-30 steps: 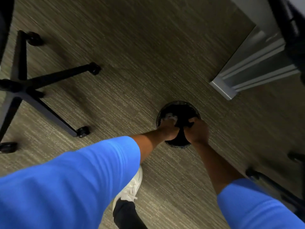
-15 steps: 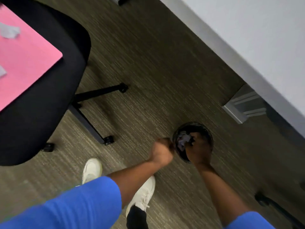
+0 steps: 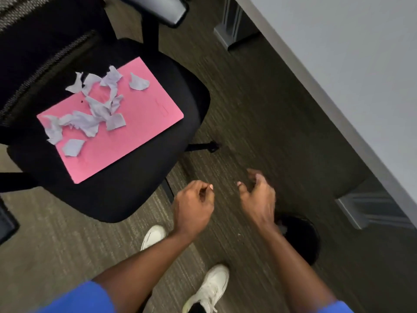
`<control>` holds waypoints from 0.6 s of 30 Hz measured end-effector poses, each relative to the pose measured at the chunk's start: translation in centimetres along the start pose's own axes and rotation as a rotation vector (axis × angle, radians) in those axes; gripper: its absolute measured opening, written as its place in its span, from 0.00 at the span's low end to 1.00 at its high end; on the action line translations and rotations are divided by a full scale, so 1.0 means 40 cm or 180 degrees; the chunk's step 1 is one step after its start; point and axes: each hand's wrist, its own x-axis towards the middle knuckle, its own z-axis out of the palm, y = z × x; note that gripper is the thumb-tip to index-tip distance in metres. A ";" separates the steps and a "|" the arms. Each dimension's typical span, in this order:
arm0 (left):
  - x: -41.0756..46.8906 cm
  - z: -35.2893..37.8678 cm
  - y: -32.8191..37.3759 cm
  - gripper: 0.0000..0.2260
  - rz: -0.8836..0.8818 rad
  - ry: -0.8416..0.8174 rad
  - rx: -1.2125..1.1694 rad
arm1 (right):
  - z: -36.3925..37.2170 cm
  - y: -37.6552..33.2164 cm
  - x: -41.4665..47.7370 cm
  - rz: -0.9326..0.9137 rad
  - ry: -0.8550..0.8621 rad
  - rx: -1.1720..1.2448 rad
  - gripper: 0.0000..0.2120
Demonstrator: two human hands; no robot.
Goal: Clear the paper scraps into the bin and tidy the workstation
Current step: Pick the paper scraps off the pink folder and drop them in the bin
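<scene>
Several torn white paper scraps (image 3: 94, 107) lie scattered on a pink folder (image 3: 140, 132) that rests on the black chair seat (image 3: 126, 195) at the left. A small round black bin (image 3: 300, 238) stands on the carpet at the lower right, partly hidden by my right forearm; a pale scrap shows inside it. My left hand (image 3: 191, 206) hovers over the carpet beside the seat's front corner, fingers curled shut with nothing visible in them. My right hand (image 3: 257, 195) is above and left of the bin, fingers spread and empty.
A white desk top (image 3: 349, 64) runs diagonally along the right, with grey desk feet (image 3: 365, 211) near the bin and another (image 3: 228, 30) at the top. The chair's armrest (image 3: 167, 7) and a caster leg (image 3: 203, 146) stick out. My white shoes (image 3: 209, 288) stand on the carpet.
Both hands have lifted out of the bin and moved up and left, away from it. The view has swung so the chair seat, folder and scraps are now in sight.
</scene>
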 end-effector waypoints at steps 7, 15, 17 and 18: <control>0.216 -0.276 -0.060 0.07 -0.0236 0.1238 0.0195 | 0.075 -0.293 0.038 -0.0831 0.0034 0.0124 0.22; 0.369 -0.514 -0.231 0.38 -0.1131 0.1758 0.1297 | 0.191 -0.564 0.104 -0.1919 -0.0578 -0.0753 0.35; 0.377 -0.537 -0.264 0.46 -0.1389 0.1658 0.1288 | 0.225 -0.631 0.117 -0.2116 -0.0719 -0.0949 0.39; 0.378 -0.543 -0.279 0.49 -0.1449 0.1594 0.1249 | 0.241 -0.665 0.123 -0.2170 -0.0824 -0.1032 0.41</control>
